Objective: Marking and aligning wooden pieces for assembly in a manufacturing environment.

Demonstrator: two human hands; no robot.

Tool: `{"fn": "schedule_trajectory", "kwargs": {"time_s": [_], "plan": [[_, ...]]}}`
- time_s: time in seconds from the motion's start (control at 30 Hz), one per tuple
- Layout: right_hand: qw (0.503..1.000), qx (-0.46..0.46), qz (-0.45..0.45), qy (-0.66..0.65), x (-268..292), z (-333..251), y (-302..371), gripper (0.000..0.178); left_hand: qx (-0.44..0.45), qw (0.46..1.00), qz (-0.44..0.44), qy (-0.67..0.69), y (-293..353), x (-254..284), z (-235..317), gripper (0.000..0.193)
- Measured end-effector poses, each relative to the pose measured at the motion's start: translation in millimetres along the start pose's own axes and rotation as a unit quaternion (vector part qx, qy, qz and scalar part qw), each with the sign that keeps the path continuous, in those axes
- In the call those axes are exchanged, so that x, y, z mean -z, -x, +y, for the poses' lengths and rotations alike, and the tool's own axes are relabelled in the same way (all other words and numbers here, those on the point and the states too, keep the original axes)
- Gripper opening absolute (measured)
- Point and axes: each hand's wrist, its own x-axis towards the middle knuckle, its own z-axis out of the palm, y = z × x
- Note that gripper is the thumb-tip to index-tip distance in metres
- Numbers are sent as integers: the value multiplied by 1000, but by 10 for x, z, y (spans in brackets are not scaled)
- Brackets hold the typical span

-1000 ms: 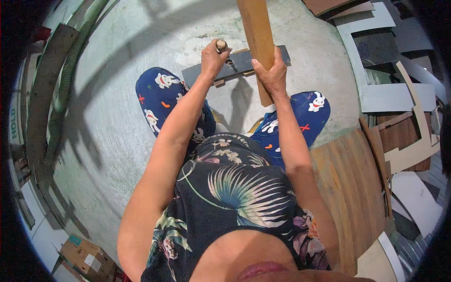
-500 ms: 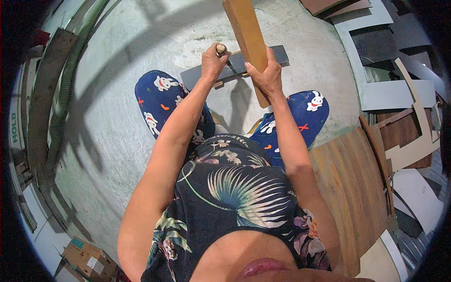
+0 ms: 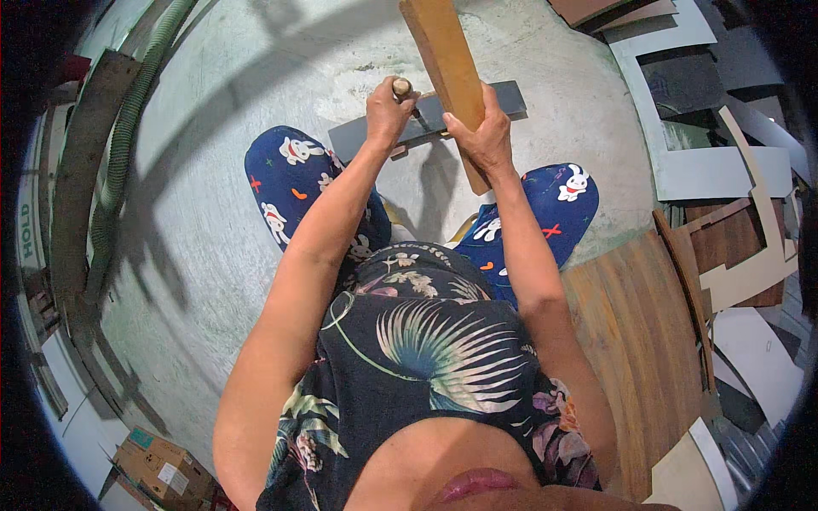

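Note:
My left hand [image 3: 388,112] is wrapped round the upright handle of a chisel [image 3: 401,86], whose round wooden butt shows above my fist. Its dark shaft slants down to a long dark grey board [image 3: 358,133], raised a little over the floor. My right hand [image 3: 484,136] grips a thick yellow-brown wooden bar [image 3: 447,60] near its close end, thumb on one side. The bar crosses over the grey board and reaches past the top edge of the view. A small wooden piece [image 3: 399,152] shows at the board's near edge; where the chisel's tip rests is hard to make out.
Concrete floor [image 3: 213,204] surrounds my knees. A ribbed green hose [image 3: 128,128] runs beside a wooden beam [image 3: 81,162] at left. To the right lie a wood-grain sheet [image 3: 639,341] and stacked board offcuts [image 3: 724,175]. A cardboard box [image 3: 162,468] stands at lower left.
The wooden bar's far end has shifted slightly left. Both hands keep their grip in nearly the same place.

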Motion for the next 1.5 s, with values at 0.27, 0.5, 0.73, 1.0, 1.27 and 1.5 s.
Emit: {"fn": "schedule_trajectory", "kwargs": {"time_s": [0.27,0.5,0.73,1.0,1.27,1.5], "plan": [[1000,6,3,-5,-8,52,4,68,10,1000,-8,2,17,10,75,31],[1000,6,3,-5,-6,41,-4,69,3,1000,-6,0,0,-19,16,32],[1000,7,5,0,5,14,-8,70,14,1000,-22,4,-12,-13,12,32],[1000,14,5,2,6,41,-10,69,15,1000,-18,-7,-4,13,73,30],[1000,15,7,-5,7,16,-5,68,12,1000,-29,-3,-14,6,41,30],[1000,12,6,-9,5,-14,-5,67,-26,998,-38,-33,-51,-13,25,33]]}}
